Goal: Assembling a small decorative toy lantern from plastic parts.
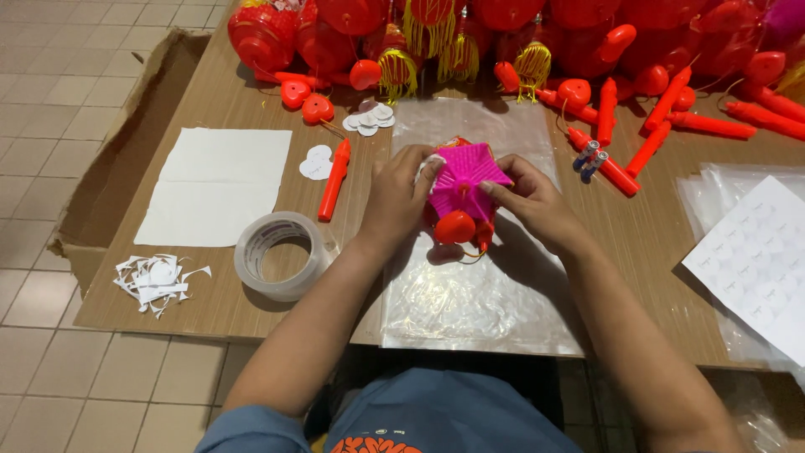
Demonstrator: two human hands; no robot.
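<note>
At the far left edge of the wooden table (251, 101) a flattened cardboard sheet (126, 168) sticks out over the tiled floor. Next to it lie a pile of white paper scraps (158, 279) near the front edge and a white paper sheet (216, 186) further back. To the right of these stands a roll of clear tape (281, 254), lying flat, with a red stick handle (334, 179) and some small white heart stickers (316, 163) just behind it.

In the middle, above a stack of clear plastic bags (470, 294), the left hand (399, 200) comes in from below with the wrist bent inward; its fingers curl around the left side of a folded pink paper lantern (464, 186), thumb on the near face. The lantern is held between both hands just above the bags, with a red heart-shaped piece (455, 226) hanging at its lower edge and a thin yellow cord below that. The right hand (532, 198) meets it from the other side, fingers drawn together and pinching the lantern's right corner, forearm running down to the right.

Along the back of the table a heap of red lanterns with yellow tassels (436, 38) crowds the whole width. Right of the hands lie two small batteries (591, 157) among more red sticks (671, 117), and at the far right a sheet of white stickers (755, 260) rests on further clear bags.
</note>
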